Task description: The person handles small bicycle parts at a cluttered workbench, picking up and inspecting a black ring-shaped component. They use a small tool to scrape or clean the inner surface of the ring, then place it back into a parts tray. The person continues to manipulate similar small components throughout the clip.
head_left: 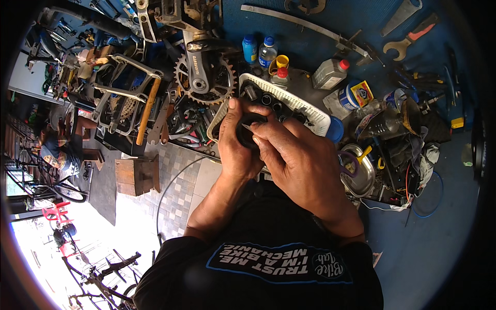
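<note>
My left hand (pixel 233 144) is closed round a black, round, hollow-looking part (pixel 242 133), with the thumb pointing up along its side. At its opening, the thumb and fingers of my right hand (pixel 305 157) are pinched together. Something small and pale-tipped seems to be in that pinch, but I cannot make out what. Just beyond both hands sits a cream perforated plastic basket (pixel 321 118). Dark cylindrical pieces like sockets (pixel 266 99) lie in it, partly hidden by my hands.
A crankset with a toothed chainring (pixel 200 82) stands behind left, near an orange-handled tool (pixel 149 111). Bottles (pixel 267 51), a tub (pixel 349 98) and a metal tray (pixel 364 175) crowd the bench. A wooden box (pixel 135 175) is on the floor; another person (pixel 62 150) sits far left.
</note>
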### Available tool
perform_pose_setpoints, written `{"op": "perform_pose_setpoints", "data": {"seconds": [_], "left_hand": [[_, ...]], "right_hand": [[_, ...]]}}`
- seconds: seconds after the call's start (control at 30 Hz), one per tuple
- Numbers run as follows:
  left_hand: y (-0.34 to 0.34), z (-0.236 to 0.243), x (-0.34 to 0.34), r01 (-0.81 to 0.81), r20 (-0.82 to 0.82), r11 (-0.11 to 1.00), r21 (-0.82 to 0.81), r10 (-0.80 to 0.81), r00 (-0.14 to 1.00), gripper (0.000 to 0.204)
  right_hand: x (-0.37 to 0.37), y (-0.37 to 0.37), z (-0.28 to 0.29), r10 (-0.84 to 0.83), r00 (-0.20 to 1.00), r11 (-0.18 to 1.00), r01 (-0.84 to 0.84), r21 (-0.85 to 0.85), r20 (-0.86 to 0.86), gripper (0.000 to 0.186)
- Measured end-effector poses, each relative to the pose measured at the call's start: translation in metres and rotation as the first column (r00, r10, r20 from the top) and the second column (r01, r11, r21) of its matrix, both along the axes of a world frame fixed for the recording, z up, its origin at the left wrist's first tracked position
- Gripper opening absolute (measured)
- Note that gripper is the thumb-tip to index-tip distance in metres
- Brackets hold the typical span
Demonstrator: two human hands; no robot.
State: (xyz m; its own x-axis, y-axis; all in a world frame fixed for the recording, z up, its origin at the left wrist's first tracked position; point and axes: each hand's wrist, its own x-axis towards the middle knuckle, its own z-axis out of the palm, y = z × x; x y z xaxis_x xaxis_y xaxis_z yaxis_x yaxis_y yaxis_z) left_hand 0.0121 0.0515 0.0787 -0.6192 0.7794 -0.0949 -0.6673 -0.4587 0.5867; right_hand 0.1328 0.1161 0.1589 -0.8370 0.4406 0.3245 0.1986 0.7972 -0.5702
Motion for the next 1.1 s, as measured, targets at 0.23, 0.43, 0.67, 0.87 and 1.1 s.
{"op": "perform_pose_setpoints", "data": {"seconds": [0.23,0.43,0.67,0.87,1.1], "left_hand": [[0.0001,-0.0024,0.0004,0.007,0.012,1.000,-0.012,-0.006,1.000,0.053],[0.0004,-0.0035,-0.0035,0.012,-0.012,1.000,-0.010,-0.012,1.000,0.053],[-0.0004,-0.0035,-0.0047,0.042,0.022,0.999,0.017,-0.043,0.999,0.052],[-0.0006,-0.0066,-0.0052,0.030,-0.002,0.999,0.025,-0.030,1.000,0.052],[-0.0002,-0.0072,-0.0043,0.019,0.032,1.000,0.020,-0.019,0.999,0.053]], "right_hand": [[-0.0004,-0.0002,-0.0026,0.003,1.000,0.998,-0.003,0.057,0.000,0.030],[-0.0038,-0.0014,-0.0033,-0.029,0.998,0.998,0.026,-0.060,-0.047,0.023],[-0.0043,-0.0032,-0.0011,-0.028,0.999,0.997,0.026,-0.075,-0.036,0.023],[-0.0051,-0.0036,-0.0012,-0.023,0.999,0.998,0.021,-0.065,-0.029,0.023],[-0.0054,-0.0051,-0.0008,-0.029,0.999,0.999,0.028,-0.028,-0.040,0.023]]}}
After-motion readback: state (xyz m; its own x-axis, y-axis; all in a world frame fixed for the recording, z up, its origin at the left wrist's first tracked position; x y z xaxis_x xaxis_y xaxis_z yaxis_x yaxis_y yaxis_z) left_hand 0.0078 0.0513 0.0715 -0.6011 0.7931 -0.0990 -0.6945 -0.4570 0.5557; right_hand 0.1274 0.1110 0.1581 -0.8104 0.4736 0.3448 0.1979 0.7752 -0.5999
